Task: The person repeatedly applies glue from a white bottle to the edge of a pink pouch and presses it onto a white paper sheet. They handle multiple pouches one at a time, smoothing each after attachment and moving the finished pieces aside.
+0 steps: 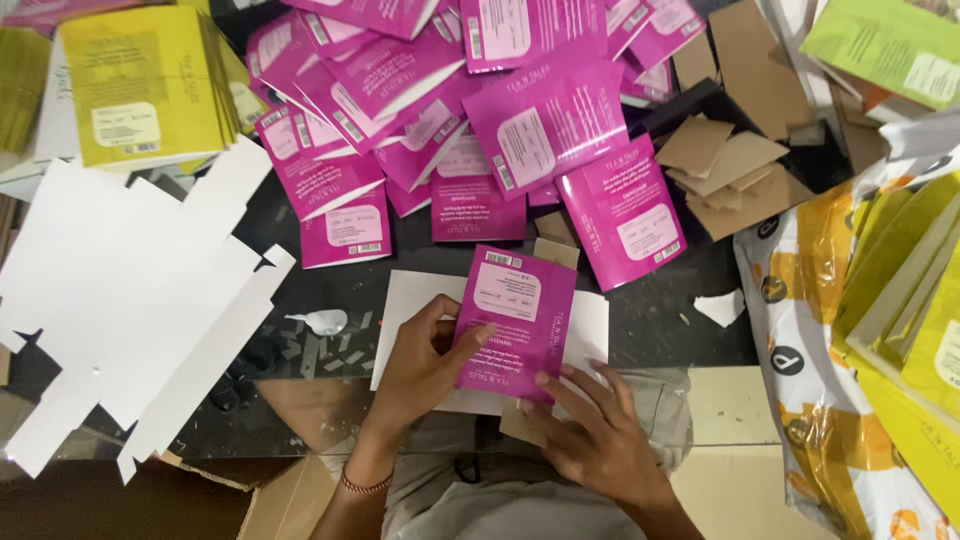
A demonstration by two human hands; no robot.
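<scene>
1. A single head-worn view looks steeply down from above the person's lap.
2. It faces away from the body, so the far pile of pink pouches (450,110) fills the top.
3. It sits close: left hand (420,365) and right hand (595,435) lie near the bottom edge.

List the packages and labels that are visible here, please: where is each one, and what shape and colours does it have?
Magenta pouch: flat, rectangular, white label; held between left hand and right hand.
Pile of magenta pouches: same kind, overlapping, top centre.
Yellow cartons: flat stack, white label, top left.
Green-yellow cartons: flat, right edge.
Orange-and-white plastic bag: under the cartons at right.
White die-cut card: unprinted, left.
</scene>
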